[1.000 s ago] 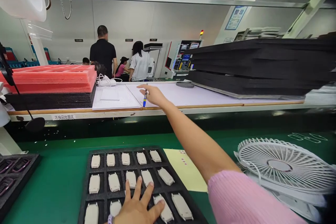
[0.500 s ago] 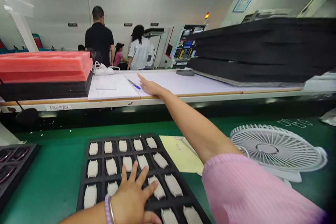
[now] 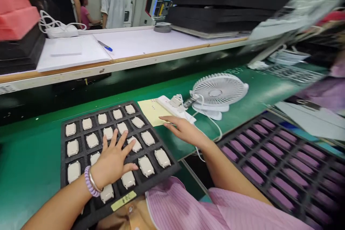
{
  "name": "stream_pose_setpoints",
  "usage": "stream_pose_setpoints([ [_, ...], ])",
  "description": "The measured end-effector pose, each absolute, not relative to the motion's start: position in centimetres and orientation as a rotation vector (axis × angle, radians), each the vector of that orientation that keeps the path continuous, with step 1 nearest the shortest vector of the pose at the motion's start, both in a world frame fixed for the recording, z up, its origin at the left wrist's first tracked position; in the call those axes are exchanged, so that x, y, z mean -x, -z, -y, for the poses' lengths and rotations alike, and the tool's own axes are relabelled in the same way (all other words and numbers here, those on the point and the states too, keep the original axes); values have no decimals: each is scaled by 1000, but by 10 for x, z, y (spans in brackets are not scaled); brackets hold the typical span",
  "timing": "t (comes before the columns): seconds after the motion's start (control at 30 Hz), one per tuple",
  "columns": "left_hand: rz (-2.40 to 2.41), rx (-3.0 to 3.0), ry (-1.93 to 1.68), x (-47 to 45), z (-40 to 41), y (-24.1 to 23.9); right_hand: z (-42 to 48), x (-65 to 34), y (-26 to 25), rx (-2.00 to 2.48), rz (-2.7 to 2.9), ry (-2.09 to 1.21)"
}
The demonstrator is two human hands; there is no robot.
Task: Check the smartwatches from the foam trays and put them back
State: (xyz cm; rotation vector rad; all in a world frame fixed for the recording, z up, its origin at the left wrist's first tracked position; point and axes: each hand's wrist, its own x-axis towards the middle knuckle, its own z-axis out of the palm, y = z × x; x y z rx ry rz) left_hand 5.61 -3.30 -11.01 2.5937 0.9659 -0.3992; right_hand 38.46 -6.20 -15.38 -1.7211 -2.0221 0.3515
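Note:
My left hand [image 3: 111, 161] lies palm down with fingers spread over a black foam tray [image 3: 159, 179]. Rows of off-white watch-case-like parts [image 3: 146, 165] sit in the tray's compartments, and my hand and forearm hide several of them. A yellow label [image 3: 124, 201] with handwriting is stuck on the tray's near edge. To the right, my right hand [image 3: 185, 131] is held with its fingers stretched out and nothing in them. Its fingertips are over or beside a yellow sheet of paper [image 3: 151, 112]; whether they touch it I cannot tell.
A white power strip [image 3: 168, 105] and a white fan [image 3: 215, 92] stand beyond my right hand. At right is another tray with purple parts [image 3: 281, 197]. The shelf [image 3: 134, 48] bears a blue pen [image 3: 106, 46], papers, and red [image 3: 16, 14] and black foam stacks [image 3: 229, 3]. People are behind it.
My right hand has come back from the shelf near the pen, down to the yellow paper. My left hand stays spread on the tray. The view has turned right and downward.

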Motion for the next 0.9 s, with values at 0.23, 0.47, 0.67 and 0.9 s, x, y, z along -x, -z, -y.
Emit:
stream_pose_setpoints([
  [0.23,-961,-2791,287,-52,29,126,128,-423,182,2057,1452,20],
  [0.47,-1008,-3049,142,-55,21,135,129,-434,187,2399,1193,80],
  [0.67,-892,-3286,-146,-56,15,147,144,-454,179,2327,1287,156],
  [0.9,-747,-3398,-223,-60,11,136,157,-461,181,2317,1454,120],
])
